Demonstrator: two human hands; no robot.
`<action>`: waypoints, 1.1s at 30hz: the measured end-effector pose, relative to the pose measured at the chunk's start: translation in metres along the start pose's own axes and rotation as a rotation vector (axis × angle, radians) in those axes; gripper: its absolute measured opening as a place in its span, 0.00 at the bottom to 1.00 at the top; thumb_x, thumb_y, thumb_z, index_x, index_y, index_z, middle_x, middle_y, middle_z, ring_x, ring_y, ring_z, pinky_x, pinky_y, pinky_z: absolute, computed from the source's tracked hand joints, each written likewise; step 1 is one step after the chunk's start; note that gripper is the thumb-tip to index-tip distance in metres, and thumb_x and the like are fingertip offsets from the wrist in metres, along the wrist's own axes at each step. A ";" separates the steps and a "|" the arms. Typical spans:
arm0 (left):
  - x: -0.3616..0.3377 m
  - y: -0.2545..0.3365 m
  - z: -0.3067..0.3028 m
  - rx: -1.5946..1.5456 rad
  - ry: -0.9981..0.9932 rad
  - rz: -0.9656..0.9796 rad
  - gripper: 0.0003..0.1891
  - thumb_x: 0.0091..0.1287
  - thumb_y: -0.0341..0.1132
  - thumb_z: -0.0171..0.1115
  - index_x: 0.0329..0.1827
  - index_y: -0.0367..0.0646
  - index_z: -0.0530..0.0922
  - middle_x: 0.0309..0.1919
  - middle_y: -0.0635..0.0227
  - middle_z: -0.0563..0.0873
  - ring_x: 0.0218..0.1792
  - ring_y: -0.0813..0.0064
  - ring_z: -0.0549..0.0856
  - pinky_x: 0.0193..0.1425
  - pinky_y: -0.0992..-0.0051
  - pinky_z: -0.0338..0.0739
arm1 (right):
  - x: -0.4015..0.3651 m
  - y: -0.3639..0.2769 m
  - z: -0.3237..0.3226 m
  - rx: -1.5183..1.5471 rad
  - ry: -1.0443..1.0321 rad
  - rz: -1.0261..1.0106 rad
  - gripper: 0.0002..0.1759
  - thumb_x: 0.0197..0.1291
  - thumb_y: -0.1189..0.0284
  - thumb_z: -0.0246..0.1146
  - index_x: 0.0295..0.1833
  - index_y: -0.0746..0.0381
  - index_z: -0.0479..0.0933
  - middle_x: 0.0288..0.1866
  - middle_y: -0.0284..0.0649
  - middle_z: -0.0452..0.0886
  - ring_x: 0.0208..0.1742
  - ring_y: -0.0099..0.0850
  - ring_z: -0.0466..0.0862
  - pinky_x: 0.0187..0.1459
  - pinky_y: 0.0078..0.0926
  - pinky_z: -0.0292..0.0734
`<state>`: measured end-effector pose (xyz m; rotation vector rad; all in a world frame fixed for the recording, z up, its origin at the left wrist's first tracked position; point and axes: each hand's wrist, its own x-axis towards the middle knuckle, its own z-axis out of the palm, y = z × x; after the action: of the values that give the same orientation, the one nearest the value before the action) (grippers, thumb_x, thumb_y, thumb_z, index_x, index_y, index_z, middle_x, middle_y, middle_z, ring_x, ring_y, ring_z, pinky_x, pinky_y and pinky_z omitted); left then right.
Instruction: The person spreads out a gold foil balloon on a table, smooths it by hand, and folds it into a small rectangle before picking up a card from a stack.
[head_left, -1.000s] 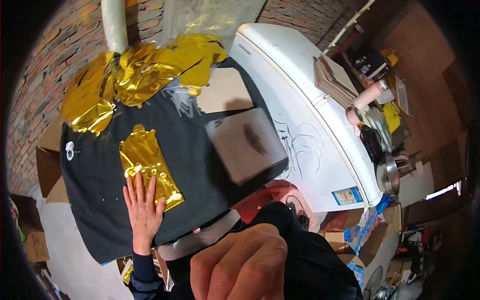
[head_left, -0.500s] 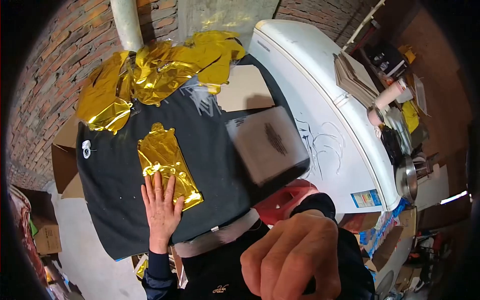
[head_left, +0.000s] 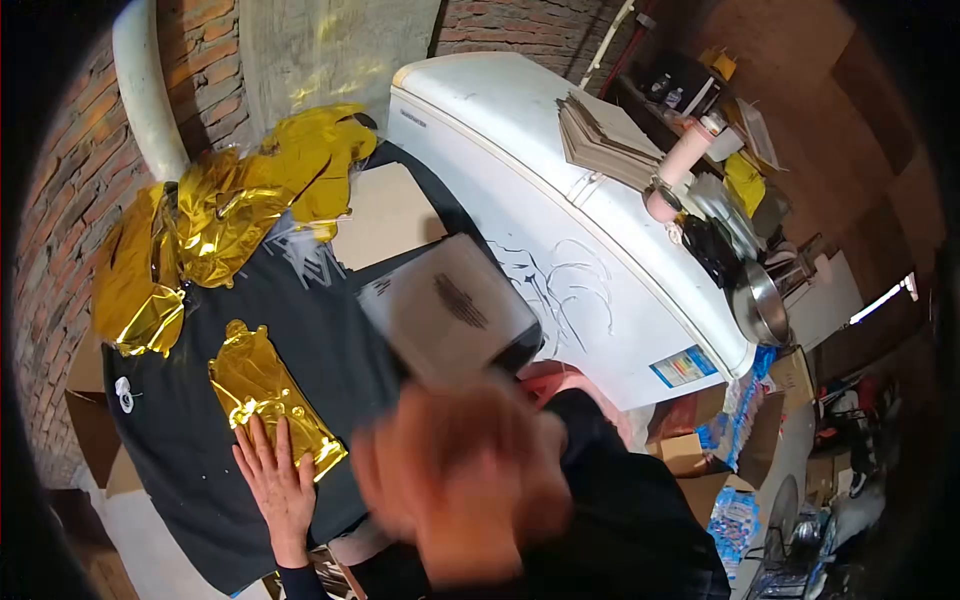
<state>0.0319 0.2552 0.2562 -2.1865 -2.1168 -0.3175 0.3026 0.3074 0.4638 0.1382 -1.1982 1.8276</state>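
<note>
At the far left a foil heap [head_left: 215, 210] lies crumpled at the back of the black cloth [head_left: 330, 345], as it did before; the whole view has swung, so it now sits nearer the left edge. A small white bit [head_left: 124, 393] rests on the cloth just below it. The gold foil piece [head_left: 262, 395] lies flat on the cloth, in the same spot on it as half a second ago. The left hand [head_left: 275, 482] stays on the piece's near end, fingers spread and flat, gripping nothing. To the right, a pad [head_left: 450, 312] rests on the cloth's right side. The right hand [head_left: 460, 485], a clear fist low in the view half a second ago, is now a blur higher up, covering the pad's near edge; whether its fingers are clenched cannot be told. Beyond stands a white fridge [head_left: 560, 210] with a cardboard stack [head_left: 605, 140] on top.
</note>
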 end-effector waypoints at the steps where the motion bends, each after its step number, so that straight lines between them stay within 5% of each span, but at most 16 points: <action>1: -0.001 -0.001 0.000 0.013 0.003 -0.001 0.31 0.78 0.48 0.53 0.82 0.50 0.67 0.85 0.52 0.58 0.85 0.44 0.51 0.88 0.46 0.43 | 0.007 -0.006 -0.027 -0.172 0.065 -0.039 0.17 0.67 0.63 0.68 0.47 0.68 0.80 0.44 0.46 0.82 0.42 0.37 0.85 0.45 0.32 0.79; 4: 0.000 0.000 0.000 0.017 -0.005 -0.003 0.31 0.79 0.49 0.53 0.82 0.50 0.67 0.85 0.51 0.58 0.85 0.43 0.51 0.88 0.46 0.43 | 0.034 -0.029 -0.122 -0.960 0.511 -0.144 0.21 0.70 0.64 0.65 0.63 0.62 0.76 0.54 0.36 0.80 0.49 0.25 0.84 0.52 0.25 0.80; 6: -0.001 0.000 -0.001 0.013 -0.003 -0.007 0.31 0.79 0.49 0.53 0.82 0.50 0.67 0.85 0.51 0.58 0.85 0.43 0.51 0.88 0.46 0.43 | 0.039 -0.062 -0.229 -1.136 0.667 -0.276 0.19 0.60 0.63 0.75 0.52 0.60 0.82 0.52 0.34 0.82 0.48 0.25 0.82 0.50 0.27 0.78; 7: -0.001 0.000 -0.001 0.009 0.001 -0.006 0.31 0.78 0.49 0.53 0.82 0.50 0.67 0.85 0.51 0.58 0.85 0.43 0.51 0.88 0.46 0.43 | 0.043 -0.084 -0.263 -1.587 0.901 -0.309 0.15 0.58 0.63 0.75 0.47 0.59 0.85 0.52 0.38 0.83 0.48 0.31 0.82 0.50 0.31 0.77; 10: 0.000 0.001 -0.002 -0.002 -0.007 -0.014 0.31 0.78 0.48 0.54 0.81 0.49 0.68 0.85 0.51 0.58 0.85 0.43 0.51 0.88 0.46 0.43 | 0.027 -0.189 -0.383 -2.046 0.994 -0.651 0.13 0.58 0.59 0.76 0.39 0.57 0.87 0.34 0.44 0.86 0.41 0.44 0.83 0.47 0.44 0.76; 12: 0.001 0.002 -0.004 -0.009 -0.023 -0.026 0.31 0.77 0.48 0.56 0.81 0.49 0.68 0.84 0.50 0.58 0.85 0.42 0.52 0.88 0.46 0.43 | 0.018 -0.243 -0.395 -2.291 1.100 -0.676 0.17 0.58 0.53 0.75 0.39 0.56 0.88 0.34 0.47 0.86 0.39 0.48 0.84 0.45 0.50 0.76; 15: 0.002 0.003 -0.006 -0.025 -0.003 -0.020 0.31 0.76 0.48 0.57 0.80 0.48 0.69 0.84 0.49 0.59 0.84 0.40 0.53 0.87 0.44 0.45 | 0.006 -0.309 -0.441 -2.531 1.516 -0.284 0.24 0.61 0.40 0.69 0.46 0.48 0.91 0.42 0.46 0.91 0.48 0.49 0.89 0.52 0.48 0.81; 17: 0.004 0.002 -0.006 -0.062 -0.008 -0.030 0.31 0.75 0.47 0.59 0.79 0.47 0.71 0.83 0.48 0.61 0.83 0.38 0.54 0.86 0.42 0.47 | -0.008 -0.338 -0.485 -2.503 1.530 -0.276 0.24 0.64 0.41 0.65 0.50 0.46 0.89 0.46 0.50 0.89 0.52 0.55 0.85 0.52 0.56 0.78; 18: 0.006 0.003 -0.009 -0.092 0.008 -0.032 0.30 0.73 0.47 0.62 0.76 0.46 0.74 0.82 0.47 0.62 0.83 0.37 0.56 0.85 0.42 0.49 | -0.014 -0.339 -0.479 -2.511 1.305 -0.348 0.23 0.66 0.40 0.63 0.51 0.44 0.89 0.46 0.49 0.89 0.52 0.58 0.85 0.52 0.57 0.78; 20: 0.009 0.003 -0.014 -0.130 0.031 -0.035 0.29 0.72 0.48 0.63 0.73 0.46 0.77 0.80 0.46 0.65 0.82 0.36 0.57 0.85 0.42 0.50 | -0.008 -0.327 -0.463 -2.700 1.491 0.009 0.27 0.65 0.38 0.63 0.50 0.48 0.88 0.46 0.46 0.90 0.51 0.52 0.88 0.44 0.53 0.82; 21: 0.008 0.002 -0.015 -0.117 0.023 -0.036 0.29 0.73 0.50 0.62 0.75 0.48 0.76 0.80 0.46 0.65 0.82 0.37 0.57 0.85 0.42 0.50 | -0.021 -0.349 -0.497 -2.853 1.423 0.429 0.29 0.68 0.38 0.61 0.51 0.52 0.87 0.47 0.48 0.90 0.46 0.47 0.90 0.41 0.46 0.84; 22: 0.009 0.002 -0.016 -0.110 0.010 -0.041 0.30 0.74 0.51 0.61 0.76 0.50 0.75 0.80 0.46 0.66 0.82 0.37 0.57 0.85 0.43 0.49 | -0.060 -0.389 -0.553 -2.791 0.625 -0.106 0.32 0.71 0.38 0.57 0.52 0.55 0.87 0.47 0.49 0.90 0.44 0.47 0.91 0.41 0.40 0.85; 23: 0.008 0.000 -0.013 -0.097 0.002 -0.040 0.31 0.74 0.51 0.60 0.78 0.51 0.73 0.80 0.47 0.66 0.82 0.38 0.57 0.85 0.43 0.49 | -0.075 -0.413 -0.603 -2.786 0.770 -0.072 0.33 0.74 0.39 0.54 0.54 0.58 0.86 0.51 0.49 0.90 0.49 0.49 0.90 0.46 0.43 0.84; 27: 0.003 -0.003 -0.006 -0.083 0.005 -0.048 0.32 0.74 0.53 0.59 0.79 0.54 0.72 0.81 0.49 0.65 0.83 0.41 0.56 0.85 0.44 0.49 | -0.040 -0.408 -0.564 -2.351 1.214 0.461 0.46 0.66 0.28 0.52 0.68 0.55 0.82 0.70 0.53 0.81 0.72 0.55 0.78 0.74 0.59 0.62; 31: 0.000 -0.004 -0.009 -0.064 -0.037 -0.060 0.31 0.78 0.55 0.53 0.81 0.54 0.70 0.84 0.51 0.60 0.85 0.43 0.52 0.87 0.45 0.44 | -0.011 -0.353 -0.503 -2.637 1.735 0.240 0.48 0.59 0.24 0.57 0.63 0.56 0.85 0.64 0.57 0.84 0.64 0.57 0.82 0.62 0.62 0.72; 33: 0.002 -0.004 -0.005 -0.073 -0.026 -0.044 0.31 0.78 0.55 0.53 0.81 0.54 0.70 0.84 0.50 0.60 0.85 0.43 0.52 0.87 0.45 0.44 | -0.011 -0.349 -0.491 -2.955 1.241 -0.207 0.31 0.66 0.40 0.64 0.53 0.56 0.89 0.50 0.49 0.90 0.47 0.51 0.88 0.47 0.56 0.81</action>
<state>0.0276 0.2559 0.2612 -2.1965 -2.2040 -0.3781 0.7432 0.7171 0.4364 -1.8270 -1.3047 -1.2955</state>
